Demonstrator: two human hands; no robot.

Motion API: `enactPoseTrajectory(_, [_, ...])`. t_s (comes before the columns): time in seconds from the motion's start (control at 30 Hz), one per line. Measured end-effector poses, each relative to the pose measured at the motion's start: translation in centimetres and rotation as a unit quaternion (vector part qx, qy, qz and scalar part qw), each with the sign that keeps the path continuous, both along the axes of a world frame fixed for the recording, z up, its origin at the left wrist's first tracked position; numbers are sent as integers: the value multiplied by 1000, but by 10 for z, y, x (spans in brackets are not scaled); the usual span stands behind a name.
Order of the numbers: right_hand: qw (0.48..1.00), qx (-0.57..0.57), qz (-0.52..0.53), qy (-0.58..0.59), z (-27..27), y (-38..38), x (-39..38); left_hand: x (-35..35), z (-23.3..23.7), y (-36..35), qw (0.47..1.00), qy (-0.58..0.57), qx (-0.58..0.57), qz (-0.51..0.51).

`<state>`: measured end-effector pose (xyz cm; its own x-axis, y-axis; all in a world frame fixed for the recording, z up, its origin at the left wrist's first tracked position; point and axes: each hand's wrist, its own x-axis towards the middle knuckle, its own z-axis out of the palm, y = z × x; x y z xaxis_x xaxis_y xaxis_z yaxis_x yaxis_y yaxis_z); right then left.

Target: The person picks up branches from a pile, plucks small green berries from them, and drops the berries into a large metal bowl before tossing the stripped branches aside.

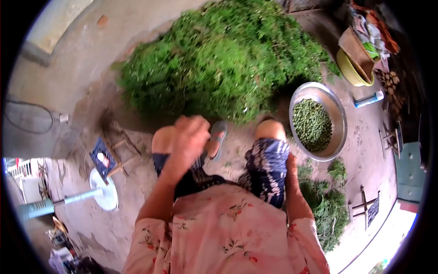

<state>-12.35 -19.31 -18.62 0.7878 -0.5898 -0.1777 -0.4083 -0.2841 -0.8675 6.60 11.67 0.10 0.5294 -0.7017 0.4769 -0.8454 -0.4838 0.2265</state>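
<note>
My left hand (pixel 190 133) is raised over my left knee, its fingers seemingly bent but too blurred to show whether they hold anything. Down along the outer side of my right thigh rests my right hand (pixel 291 165), its fingers mostly hidden. In front of my knees lies a large heap of leafy green plants (pixel 223 59). A wide metal basin (pixel 338 121) stands just beyond my right knee, partly filled with small green pods or fruits (pixel 312 124); I cannot make out their kind.
Cut greenery (pixel 331 214) lies on the floor at my right. At left are a small folding stool (pixel 104 157) and a fan with a round base (pixel 105 192). A yellow tub (pixel 349 68) with a woven basket, a blue-white cylinder (pixel 368 99) and another stool (pixel 365 208) stand right.
</note>
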Motion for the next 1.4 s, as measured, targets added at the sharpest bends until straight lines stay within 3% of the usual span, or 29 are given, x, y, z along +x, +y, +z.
enactPoseTrajectory(0.03, [1000,-7,6,4,8,-2,-2,1,8,18,994,1,11,109])
enactPoseTrajectory(0.1, [999,32,-4,4,20,-2,0,9,2,57,977,-18,40,207])
enactPoseTrajectory(0.2, [997,71,-15,6,36,5,4,7,-27,98,962,33,57,264])
enactPoseTrajectory(0.27, [996,87,-20,7,44,9,5,1,-38,103,962,67,4,264])
enactPoseTrajectory(0.33, [994,101,-30,4,50,12,5,-4,-43,103,960,30,-77,266])
enactPoseTrajectory(0.43, [991,125,-44,-12,59,16,8,-3,-45,102,962,6,-90,258])
enactPoseTrajectory(0.5, [986,148,-62,-36,69,15,9,-11,-25,94,964,67,-76,247])
enactPoseTrajectory(0.6, [977,171,-100,-80,84,0,24,-17,-31,84,964,12,-78,255])
enactPoseTrajectory(0.67, [975,163,-133,-67,83,-18,39,-24,-31,78,964,32,-38,262])
enactPoseTrajectory(0.7, [984,107,-123,-70,105,-3,50,-30,-18,72,960,22,-39,278])
enactPoseTrajectory(0.73, [989,50,-115,-76,129,15,62,-33,-17,70,963,15,-57,263])
enactPoseTrajectory(0.77, [970,119,-84,-193,137,28,73,-33,-10,66,968,18,-30,248])
enactPoseTrajectory(0.83, [983,46,-43,-173,156,42,88,-37,-4,56,971,20,-2,240])
enactPoseTrajectory(0.9, [985,-3,-24,-169,157,48,98,-43,-7,41,988,-18,-33,149])
enactPoseTrajectory(0.93, [987,-80,16,-135,159,53,101,-43,-5,35,993,-5,-9,115])
enactPoseTrajectory(1.07, [952,-289,73,-76,157,60,103,-43,-29,5,999,-8,9,53])
enactPoseTrajectory(1.27, [958,-274,65,-62,156,63,111,-48,-58,5,999,-11,-41,24])
enactPoseTrajectory(1.37, [955,-278,72,-71,158,70,110,-44,-70,5,996,86,15,-11])
enactPoseTrajectory(1.4, [954,-282,71,-71,157,74,113,-38,-80,3,998,32,-56,6])
